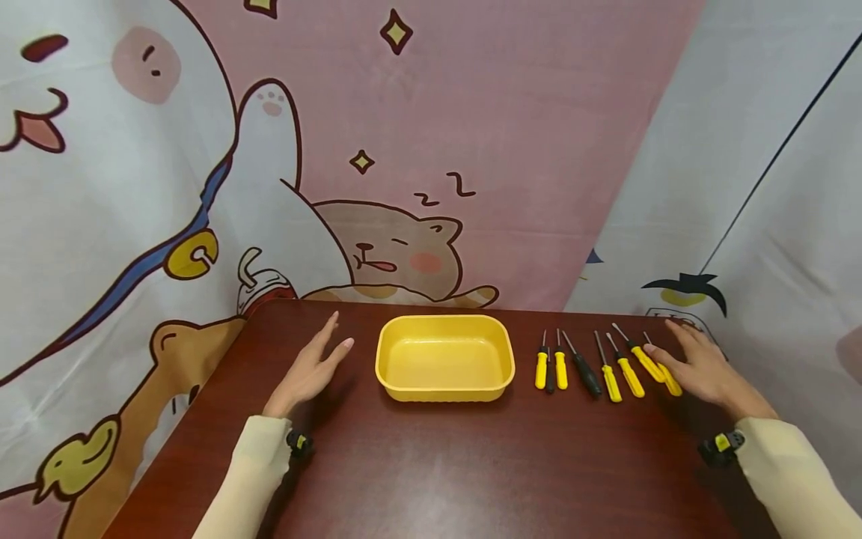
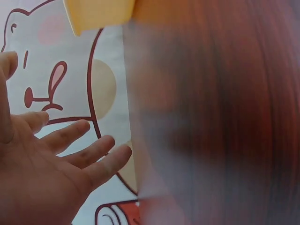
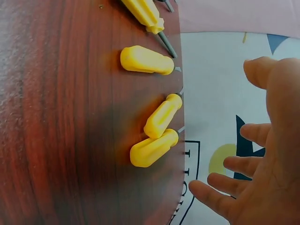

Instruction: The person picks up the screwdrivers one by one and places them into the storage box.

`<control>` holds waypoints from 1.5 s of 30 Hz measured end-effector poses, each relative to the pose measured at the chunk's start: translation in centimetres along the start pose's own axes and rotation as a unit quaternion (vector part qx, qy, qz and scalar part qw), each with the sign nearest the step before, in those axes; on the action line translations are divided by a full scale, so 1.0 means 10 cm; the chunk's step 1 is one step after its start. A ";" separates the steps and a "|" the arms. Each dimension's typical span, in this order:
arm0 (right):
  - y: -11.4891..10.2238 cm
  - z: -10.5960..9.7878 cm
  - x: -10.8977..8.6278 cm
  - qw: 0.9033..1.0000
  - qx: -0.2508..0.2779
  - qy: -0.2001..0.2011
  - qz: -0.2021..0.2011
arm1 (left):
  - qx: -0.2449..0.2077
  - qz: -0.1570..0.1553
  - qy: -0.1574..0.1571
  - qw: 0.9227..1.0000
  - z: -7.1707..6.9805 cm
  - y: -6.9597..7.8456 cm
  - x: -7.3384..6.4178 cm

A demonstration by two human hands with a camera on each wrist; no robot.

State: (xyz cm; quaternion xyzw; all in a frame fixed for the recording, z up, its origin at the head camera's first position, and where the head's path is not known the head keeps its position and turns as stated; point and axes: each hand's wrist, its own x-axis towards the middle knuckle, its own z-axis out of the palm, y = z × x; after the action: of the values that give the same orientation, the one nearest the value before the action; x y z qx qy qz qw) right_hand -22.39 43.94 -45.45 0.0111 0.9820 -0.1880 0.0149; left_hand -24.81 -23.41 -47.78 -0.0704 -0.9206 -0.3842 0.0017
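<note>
A yellow plastic tray sits on the dark red-brown table. To its left my left hand is held with fingers spread, holding nothing; the left wrist view shows its palm and the tray's corner. Several screwdrivers lie in a row right of the tray, among them a black-handled screwdriver and a yellow-handled screwdriver. My right hand is at the row's right end, fingers extended, overlapping the last yellow screwdriver in the head view. In the right wrist view, its fingers stand apart from the yellow handles.
A cloth backdrop with cartoon animals hangs behind the table and along its sides. The table's back edge lies just beyond the tray and the screwdriver tips. Small dark devices are strapped at both wrists.
</note>
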 end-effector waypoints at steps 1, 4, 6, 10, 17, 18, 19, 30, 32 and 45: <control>0.00 0.00 0.01 1.000 0.001 -0.001 -0.001 | -0.015 -0.003 0.000 1.000 0.02 0.01 0.01; 0.02 -0.02 0.04 1.000 0.003 -0.012 0.000 | -0.051 -0.012 -0.003 0.999 0.08 0.05 0.05; 0.02 -0.03 0.07 1.000 0.004 -0.022 0.009 | -0.070 -0.018 -0.002 0.997 0.12 0.06 0.05; 0.05 -0.04 0.12 0.999 0.001 -0.039 0.030 | -0.116 -0.026 0.001 0.993 0.19 0.09 0.05; 0.15 -0.09 0.19 0.998 0.002 -0.045 0.039 | -0.214 -0.038 -0.006 0.976 0.30 0.12 0.09; 0.15 -0.10 0.20 0.998 0.003 -0.047 0.041 | -0.221 -0.040 -0.006 0.974 0.30 0.12 0.11; 0.15 -0.12 0.21 0.998 0.002 -0.049 0.043 | -0.228 -0.043 -0.008 0.973 0.31 0.13 0.12; 0.10 -0.13 0.30 0.997 -0.020 -0.050 0.048 | -0.274 -0.061 -0.023 0.960 0.35 0.18 0.19; 0.08 -0.11 0.32 0.997 -0.015 -0.055 0.050 | -0.277 -0.065 -0.019 0.958 0.36 0.18 0.21; 0.04 -0.01 0.37 0.995 -0.003 -0.069 0.074 | -0.289 -0.083 -0.026 0.953 0.41 0.20 0.24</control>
State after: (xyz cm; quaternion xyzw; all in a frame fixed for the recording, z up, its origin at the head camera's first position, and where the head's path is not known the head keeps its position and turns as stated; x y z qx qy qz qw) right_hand -26.07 44.42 -45.61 0.0711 0.9757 -0.1836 0.0962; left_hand -26.73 -18.84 -49.14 -0.0011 -0.7725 -0.6306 -0.0747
